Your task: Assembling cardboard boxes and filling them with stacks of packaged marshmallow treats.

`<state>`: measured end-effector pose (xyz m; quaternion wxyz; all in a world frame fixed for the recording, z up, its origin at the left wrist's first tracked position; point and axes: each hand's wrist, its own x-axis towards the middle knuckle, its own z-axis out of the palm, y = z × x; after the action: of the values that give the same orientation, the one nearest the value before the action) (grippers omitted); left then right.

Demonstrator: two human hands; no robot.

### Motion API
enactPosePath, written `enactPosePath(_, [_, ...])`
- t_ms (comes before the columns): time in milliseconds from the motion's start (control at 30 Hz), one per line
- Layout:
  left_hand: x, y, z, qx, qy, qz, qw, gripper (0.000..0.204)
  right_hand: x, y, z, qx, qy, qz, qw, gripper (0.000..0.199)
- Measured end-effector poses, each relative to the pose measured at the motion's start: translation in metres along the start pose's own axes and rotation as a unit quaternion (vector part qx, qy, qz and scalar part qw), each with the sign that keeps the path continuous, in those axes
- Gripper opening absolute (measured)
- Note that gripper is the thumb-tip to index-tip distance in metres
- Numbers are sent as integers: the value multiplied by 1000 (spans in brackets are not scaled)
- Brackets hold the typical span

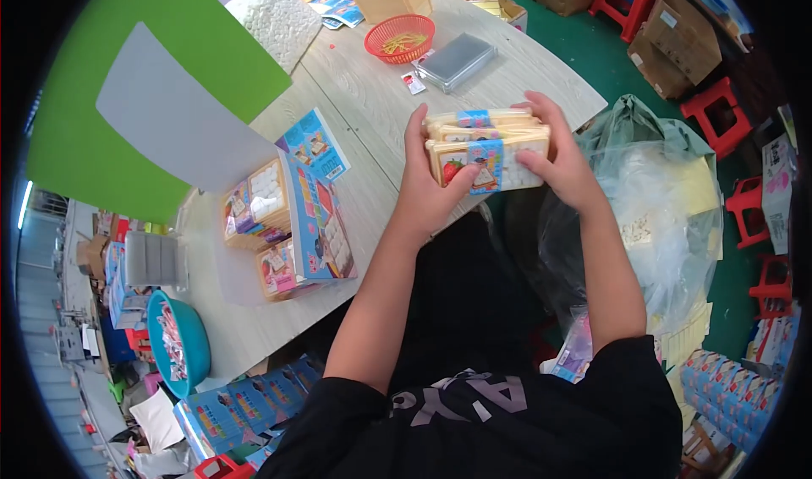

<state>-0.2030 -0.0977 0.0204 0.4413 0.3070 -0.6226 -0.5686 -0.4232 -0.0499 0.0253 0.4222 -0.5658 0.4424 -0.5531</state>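
A stack of several flat cream-coloured packs (510,175) with blue paper bands, a strawberry picture and white lumpy contents is held up over the table edge. My left hand (430,187) grips its left end, thumb across the front pack. On the right end, my right hand (565,162) is closed with its thumb on the front and fingers along the back. To the left, a blue printed display box (322,225) stands on the table with similar packs (268,190) in it. Its printed flap (314,145) points away from me.
On the table (364,115) are a red plastic basket (381,46) with yellow strands and a clear plastic case (461,62). A green board (80,132) rises at left above a teal basin (203,348). Right of me is a large clear plastic bag (672,251); red stools (719,115) stand beyond.
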Motion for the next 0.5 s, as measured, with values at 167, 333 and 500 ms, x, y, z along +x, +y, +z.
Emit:
enactPosePath(167, [-4, -22, -18, 112, 12, 9, 994, 103, 10, 20, 2, -226, -34, -137, 964, 67])
enactPosePath(333, [-9, -20, -20, 166, 24, -9, 986, 108, 6, 17, 3, -223, -66, -108, 967, 64])
enactPosePath(500, [-2, -17, -14, 66, -1, -52, 996, 111, 11, 6, -3, -275, -94, -81, 954, 58])
